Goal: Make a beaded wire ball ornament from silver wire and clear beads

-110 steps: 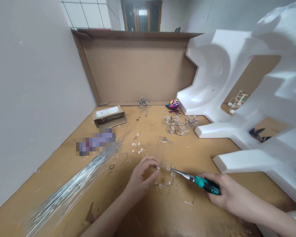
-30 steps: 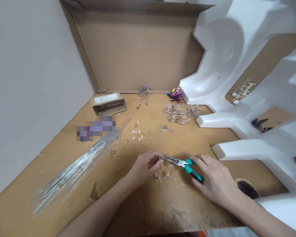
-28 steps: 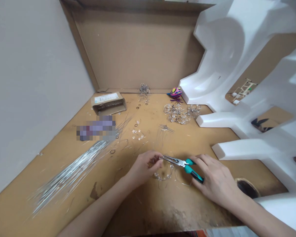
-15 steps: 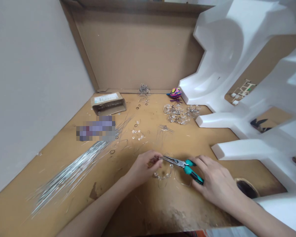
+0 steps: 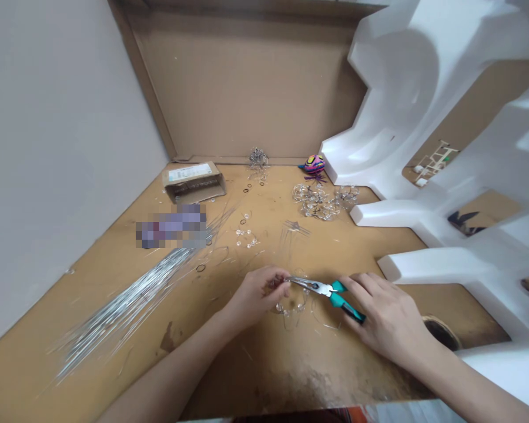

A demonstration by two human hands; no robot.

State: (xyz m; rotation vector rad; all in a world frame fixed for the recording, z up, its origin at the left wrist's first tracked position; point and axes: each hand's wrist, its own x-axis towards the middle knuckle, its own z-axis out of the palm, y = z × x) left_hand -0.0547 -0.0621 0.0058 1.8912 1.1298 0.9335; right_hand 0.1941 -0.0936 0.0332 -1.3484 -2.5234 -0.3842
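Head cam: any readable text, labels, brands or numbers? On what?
White label on the cardboard box: printed lines show, too small to read.
Teal-handled pliers: no lettering visible.
Pixelated patch on the work surface: blurred out, nothing legible.
No other text can be read.

Your left hand (image 5: 258,292) has the long wire bundle (image 5: 127,302) off to its left, and your right hand (image 5: 385,317) has a white foam block (image 5: 427,262) ahead of it. Nearer you, the board (image 5: 264,376) gives both hands room; wire rings (image 5: 315,202) lie farther ahead.
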